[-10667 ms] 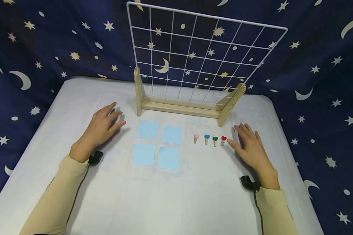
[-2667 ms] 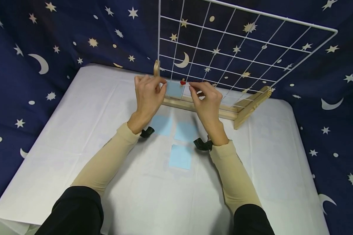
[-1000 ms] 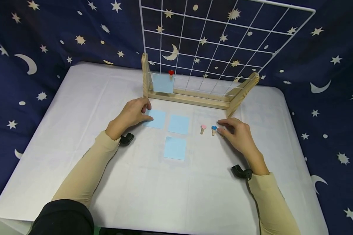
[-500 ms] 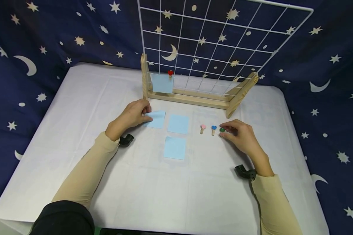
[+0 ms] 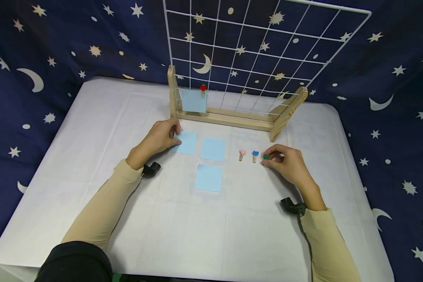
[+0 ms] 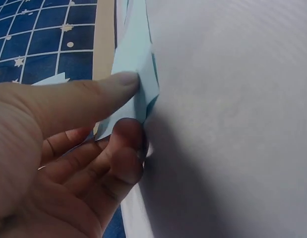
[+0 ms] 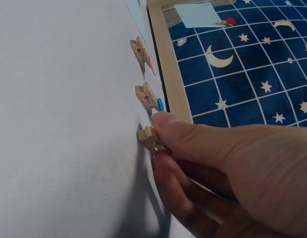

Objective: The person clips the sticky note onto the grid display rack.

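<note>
My left hand pinches the left edge of a light-blue paper square; in the left wrist view that paper bends between thumb and fingertips. On the right, my right hand holds a small wooden clothespin with a green heart between thumb and fingers. Its wooden end pokes out past the thumb in the right wrist view. Beside it lie a blue-heart clothespin and a pink-heart clothespin. Two more paper squares, one upper and one lower, lie flat mid-table.
A white wire grid stands in a wooden base at the back. Low on its left hangs a blue paper square, clipped by a red-heart clothespin. A starry dark-blue cloth surrounds the white-covered table.
Earlier, one paper square went onto the grid with the red-heart clothespin. Within the last second, my right fingers have closed round the green-heart clothespin, while my left hand stays at the paper's edge.
</note>
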`<control>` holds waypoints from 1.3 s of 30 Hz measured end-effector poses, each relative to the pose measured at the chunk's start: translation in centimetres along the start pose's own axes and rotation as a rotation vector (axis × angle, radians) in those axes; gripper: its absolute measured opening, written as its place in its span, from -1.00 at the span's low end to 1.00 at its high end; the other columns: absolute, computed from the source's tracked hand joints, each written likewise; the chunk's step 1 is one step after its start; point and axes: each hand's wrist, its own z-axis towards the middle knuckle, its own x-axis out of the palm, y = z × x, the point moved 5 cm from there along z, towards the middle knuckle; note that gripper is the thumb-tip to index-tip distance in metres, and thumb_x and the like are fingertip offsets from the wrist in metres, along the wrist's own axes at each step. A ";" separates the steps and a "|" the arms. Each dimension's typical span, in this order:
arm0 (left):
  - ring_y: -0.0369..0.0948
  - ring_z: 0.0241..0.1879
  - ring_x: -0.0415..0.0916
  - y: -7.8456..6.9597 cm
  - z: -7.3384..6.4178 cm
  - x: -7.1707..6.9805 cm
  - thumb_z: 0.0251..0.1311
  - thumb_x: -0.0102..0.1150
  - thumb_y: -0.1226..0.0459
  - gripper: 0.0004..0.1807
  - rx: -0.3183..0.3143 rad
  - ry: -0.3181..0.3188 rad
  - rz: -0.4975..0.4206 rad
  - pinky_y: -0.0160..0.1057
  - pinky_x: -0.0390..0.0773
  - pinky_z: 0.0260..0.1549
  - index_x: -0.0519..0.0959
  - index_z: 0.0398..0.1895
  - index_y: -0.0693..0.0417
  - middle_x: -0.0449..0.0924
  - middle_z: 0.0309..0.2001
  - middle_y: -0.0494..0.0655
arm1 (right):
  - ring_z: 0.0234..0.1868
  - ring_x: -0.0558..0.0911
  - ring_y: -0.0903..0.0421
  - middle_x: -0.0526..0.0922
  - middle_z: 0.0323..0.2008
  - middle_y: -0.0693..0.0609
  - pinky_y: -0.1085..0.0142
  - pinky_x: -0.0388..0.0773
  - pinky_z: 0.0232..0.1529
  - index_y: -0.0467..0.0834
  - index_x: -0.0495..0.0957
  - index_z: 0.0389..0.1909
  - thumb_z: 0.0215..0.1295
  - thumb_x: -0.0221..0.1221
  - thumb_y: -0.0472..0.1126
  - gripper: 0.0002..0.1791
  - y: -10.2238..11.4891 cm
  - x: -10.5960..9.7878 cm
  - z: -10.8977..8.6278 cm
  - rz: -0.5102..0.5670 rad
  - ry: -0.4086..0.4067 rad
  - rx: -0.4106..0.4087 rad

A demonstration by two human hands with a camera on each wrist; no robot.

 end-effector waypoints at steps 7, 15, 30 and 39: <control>-0.06 -0.34 0.50 0.0 0.0 0.0 0.31 0.32 0.49 -0.91 0.048 -0.055 -0.004 -0.12 0.48 -0.24 0.62 -0.26 0.17 0.60 -0.38 0.03 | -0.32 0.69 0.25 0.80 -0.31 -0.01 0.64 0.56 -0.31 -0.13 0.74 -0.17 0.11 0.59 -0.26 -0.72 -0.1 -0.3 0.0 0.050 -0.049 0.016; -0.06 -0.34 0.51 -0.2 0.1 -0.2 0.34 0.22 0.54 -0.87 0.081 -0.092 -0.006 -0.11 0.51 -0.25 0.61 -0.25 0.15 0.62 -0.37 0.03 | -0.37 0.74 0.29 0.84 -0.34 0.02 0.66 0.56 -0.32 -0.10 0.80 -0.23 0.07 0.60 -0.28 -0.76 0.6 -1.1 -0.2 0.032 -0.171 -0.054; -0.11 -0.54 0.70 -0.2 0.2 -0.5 0.23 0.41 0.51 -0.84 0.023 -0.126 -0.098 -0.14 0.69 -0.36 0.60 -0.22 0.25 0.74 -0.40 0.08 | -0.44 0.72 0.26 0.82 -0.36 0.01 0.58 0.58 -0.38 -0.15 0.75 -0.23 0.07 0.58 -0.38 -0.73 0.8 -0.7 -0.2 0.096 -0.140 -0.037; -0.11 -0.56 0.70 -0.2 0.0 -1.1 0.19 0.47 0.50 -0.86 0.026 -0.213 -0.131 -0.39 0.61 -0.51 0.65 -0.33 0.21 0.74 -0.44 0.07 | -0.42 0.73 0.25 0.81 -0.36 -0.01 0.56 0.60 -0.38 -0.15 0.77 -0.28 0.09 0.56 -0.40 -0.78 0.5 -0.6 -0.1 0.138 -0.105 -0.009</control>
